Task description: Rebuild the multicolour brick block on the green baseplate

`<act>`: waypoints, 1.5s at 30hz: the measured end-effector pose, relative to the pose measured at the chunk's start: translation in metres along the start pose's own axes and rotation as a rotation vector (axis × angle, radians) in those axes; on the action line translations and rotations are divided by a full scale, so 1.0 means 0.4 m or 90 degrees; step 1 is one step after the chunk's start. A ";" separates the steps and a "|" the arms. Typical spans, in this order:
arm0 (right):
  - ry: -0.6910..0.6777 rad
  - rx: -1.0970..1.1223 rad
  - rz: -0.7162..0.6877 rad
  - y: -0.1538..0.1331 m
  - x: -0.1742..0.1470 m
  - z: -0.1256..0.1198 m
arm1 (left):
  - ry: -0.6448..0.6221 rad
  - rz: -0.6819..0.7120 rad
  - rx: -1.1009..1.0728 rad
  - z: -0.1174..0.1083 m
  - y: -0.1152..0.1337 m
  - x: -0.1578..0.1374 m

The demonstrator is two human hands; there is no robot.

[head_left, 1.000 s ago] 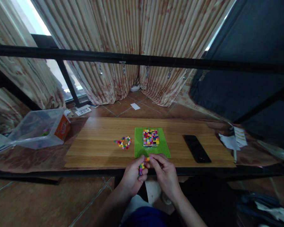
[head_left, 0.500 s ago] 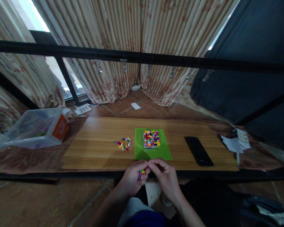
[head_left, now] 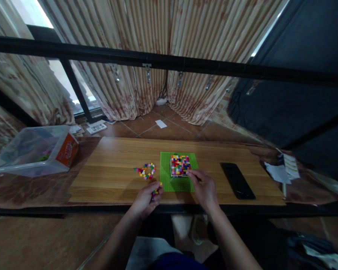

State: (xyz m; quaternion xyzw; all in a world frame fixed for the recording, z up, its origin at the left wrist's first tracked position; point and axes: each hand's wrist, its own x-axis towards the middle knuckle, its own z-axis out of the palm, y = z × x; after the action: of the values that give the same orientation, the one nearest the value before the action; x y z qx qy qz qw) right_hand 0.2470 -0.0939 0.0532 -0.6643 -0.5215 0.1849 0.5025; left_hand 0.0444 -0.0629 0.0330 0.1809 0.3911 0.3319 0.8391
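A block of many small coloured building bricks (head_left: 180, 165) stands on a green studded baseplate (head_left: 165, 180). My right hand (head_left: 205, 189) reaches over the plate's right side. Its thumb and forefinger are pinched at the block's front right corner; whatever is between them is too small to make out. Left of the plate's front edge, my left hand (head_left: 147, 198) is closed around several loose building bricks (head_left: 155, 192), yellow and purple among them. A yellow one shows at its thumb tip. Beyond that hand, more loose bricks (head_left: 147, 171) form a ring on the table.
The wooden tabletop (head_left: 109, 168) carries a black phone-like slab (head_left: 237, 180) at the right. A clear plastic box (head_left: 39, 150) with an orange label stands to the left. White papers (head_left: 277, 172) lie off the right end. A black bar (head_left: 169, 62) crosses before the curtains.
My hands, together at the table's front edge before, have parted. The right has moved forward to the block's corner; the left has gone left with its bricks. The view has shifted slightly.
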 end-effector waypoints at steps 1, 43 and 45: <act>0.004 -0.032 -0.020 0.007 0.012 0.003 | -0.009 0.002 0.002 -0.003 0.003 0.002; 0.073 -0.128 -0.083 0.006 0.005 0.043 | -0.005 0.001 0.100 0.002 -0.008 0.015; 0.039 -0.097 -0.097 -0.009 -0.037 0.065 | -0.003 0.004 0.104 0.004 -0.007 0.013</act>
State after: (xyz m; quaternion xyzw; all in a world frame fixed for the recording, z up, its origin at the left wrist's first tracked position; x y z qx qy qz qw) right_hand 0.2195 -0.0949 0.0410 -0.6644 -0.5674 0.0860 0.4788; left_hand 0.0493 -0.0616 0.0297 0.2506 0.4140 0.3014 0.8216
